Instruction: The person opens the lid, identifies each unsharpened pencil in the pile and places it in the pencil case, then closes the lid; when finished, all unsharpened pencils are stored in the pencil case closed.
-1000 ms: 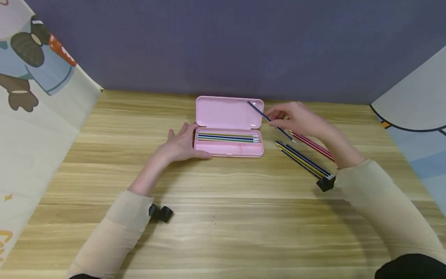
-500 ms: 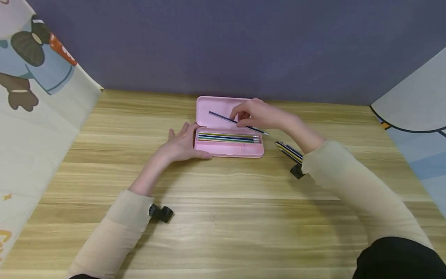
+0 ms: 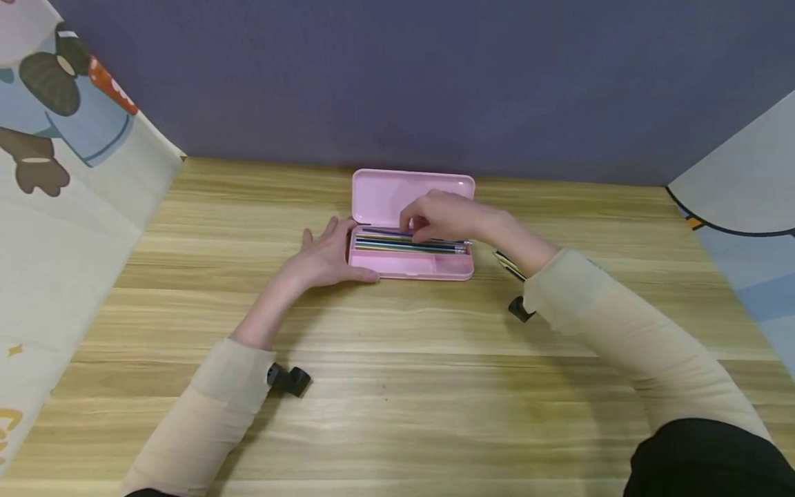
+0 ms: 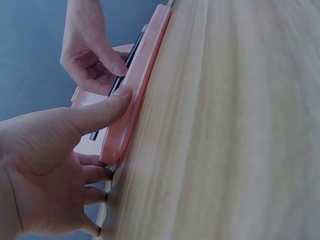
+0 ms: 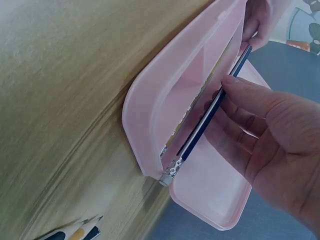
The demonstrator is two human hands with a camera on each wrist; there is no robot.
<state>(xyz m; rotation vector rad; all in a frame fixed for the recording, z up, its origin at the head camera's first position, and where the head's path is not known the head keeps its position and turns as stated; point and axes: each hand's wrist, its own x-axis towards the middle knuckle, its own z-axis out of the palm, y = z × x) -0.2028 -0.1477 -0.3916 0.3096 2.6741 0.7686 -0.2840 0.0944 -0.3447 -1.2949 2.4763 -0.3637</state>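
Observation:
A pink pencil case [image 3: 394,262] lies with its lid [image 3: 379,193] folded back. Several striped pencils [image 3: 394,244] lie side by side in its long rear compartment. My left hand [image 3: 323,261] grips the case's left end, thumb along the front wall and fingers spread at the side and back. Between thumb and fingers, my right hand [image 3: 444,215] pinches a dark blue pencil [image 5: 204,120] with a light stripe. That pencil lies along the rear edge of the compartment, its eraser end sticking out past the right end in the right wrist view.
More pencils [image 3: 509,265] lie on the wooden table [image 3: 385,386] right of the case, partly hidden by the right sleeve. A dark blue-grey panel [image 3: 397,83] rises behind the table, and printed cloth [image 3: 68,228] borders the left.
My right hand has carried the dark blue pencil leftward from beside the case, over the lid, then down to the rear compartment. My left hand has stayed at the case's left end.

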